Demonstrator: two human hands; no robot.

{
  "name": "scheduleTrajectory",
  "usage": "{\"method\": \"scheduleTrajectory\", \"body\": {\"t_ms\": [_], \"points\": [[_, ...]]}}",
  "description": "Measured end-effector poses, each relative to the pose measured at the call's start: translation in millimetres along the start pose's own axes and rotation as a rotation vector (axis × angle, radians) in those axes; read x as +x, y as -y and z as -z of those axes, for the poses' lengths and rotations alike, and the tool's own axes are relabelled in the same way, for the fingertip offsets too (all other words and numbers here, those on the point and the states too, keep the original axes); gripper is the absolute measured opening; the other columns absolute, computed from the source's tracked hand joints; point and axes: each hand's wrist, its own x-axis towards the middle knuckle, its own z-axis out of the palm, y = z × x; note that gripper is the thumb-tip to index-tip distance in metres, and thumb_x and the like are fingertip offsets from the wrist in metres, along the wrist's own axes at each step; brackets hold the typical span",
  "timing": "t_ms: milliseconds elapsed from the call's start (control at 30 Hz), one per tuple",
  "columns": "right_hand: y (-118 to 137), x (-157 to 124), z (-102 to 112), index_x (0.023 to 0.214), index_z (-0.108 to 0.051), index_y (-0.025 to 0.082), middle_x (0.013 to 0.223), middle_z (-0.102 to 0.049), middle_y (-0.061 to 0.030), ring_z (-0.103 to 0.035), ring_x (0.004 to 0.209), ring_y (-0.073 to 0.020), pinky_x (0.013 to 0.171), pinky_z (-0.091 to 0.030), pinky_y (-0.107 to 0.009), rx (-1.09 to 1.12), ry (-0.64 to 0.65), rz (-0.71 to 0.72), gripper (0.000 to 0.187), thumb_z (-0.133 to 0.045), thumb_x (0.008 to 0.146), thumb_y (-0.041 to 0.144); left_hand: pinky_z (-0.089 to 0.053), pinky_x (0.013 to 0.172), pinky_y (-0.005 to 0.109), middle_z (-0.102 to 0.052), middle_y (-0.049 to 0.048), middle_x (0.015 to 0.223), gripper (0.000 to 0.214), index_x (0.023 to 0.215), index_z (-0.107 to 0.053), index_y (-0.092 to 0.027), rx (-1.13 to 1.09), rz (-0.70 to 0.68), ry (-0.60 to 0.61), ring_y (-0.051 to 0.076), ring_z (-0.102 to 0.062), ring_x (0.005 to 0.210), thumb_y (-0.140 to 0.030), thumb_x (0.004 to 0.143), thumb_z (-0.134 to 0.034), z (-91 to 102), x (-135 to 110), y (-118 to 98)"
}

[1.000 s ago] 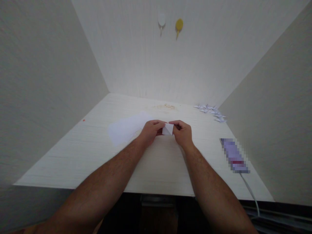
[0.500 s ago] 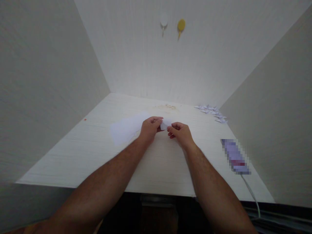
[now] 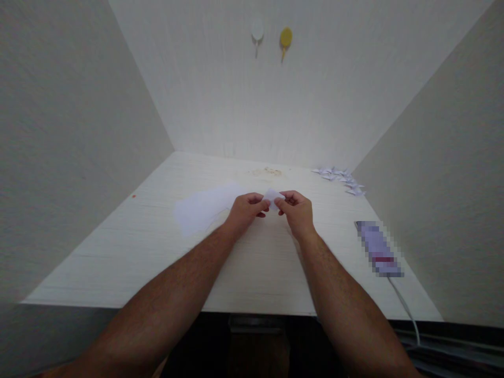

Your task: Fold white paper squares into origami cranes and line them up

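A small folded piece of white paper (image 3: 273, 195) is held between my two hands over the middle of the table. My left hand (image 3: 247, 209) pinches its left side with thumb and fingers. On the other side, my right hand (image 3: 296, 209) grips the right edge, thumb on top. The fingers partly cover the paper, so its exact folds are hard to make out. Just left of my left hand lie flat white paper sheets (image 3: 200, 207) on the table.
Several small folded paper pieces with pointed ends (image 3: 334, 175) sit in the back right corner. A blurred-out phone-like device (image 3: 378, 248) with a white cable (image 3: 405, 307) lies at the right. White table (image 3: 149, 262) has walls on three sides. A yellow hook (image 3: 285, 38) and a white hook (image 3: 257, 31) are on the back wall.
My right hand has closed in on the paper, and its thumb now presses on it beside the left thumb. The paper has turned to a corner-up position. The view has shifted slightly.
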Motion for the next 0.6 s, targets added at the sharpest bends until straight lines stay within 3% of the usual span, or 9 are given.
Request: {"method": "scheduleTrajectory", "body": {"t_ms": [300, 600], "points": [[4.4, -1.9, -1.2, 0.08, -0.069, 0.017, 0.058, -0.062, 0.0025, -0.051, 0.047, -0.0098, 0.045, -0.041, -0.024, -0.025, -0.025, -0.029, 0.026, -0.075, 0.068, 0.04, -0.052, 0.063, 0.029, -0.066, 0.0043, 0.069, 0.025, 0.072, -0.067, -0.014, -0.098, 0.041, 0.013, 0.015, -0.062, 0.066, -0.033, 0.062, -0.081, -2.5, -0.8, 0.2], [6.8, -6.5, -3.2, 0.08, -0.07, 0.018, 0.066, -0.063, 0.0016, -0.053, 0.055, -0.0096, 0.052, -0.044, -0.023, -0.142, 0.013, 0.102, 0.02, -0.073, 0.071, 0.035, -0.052, 0.067, 0.028, -0.068, 0.0061, 0.078, 0.03, 0.078, -0.069, -0.012, -0.222, 0.116, 0.064, 0.014, -0.063, 0.071, -0.033, 0.064, -0.083, -0.4, 0.4, 2.7]]}}
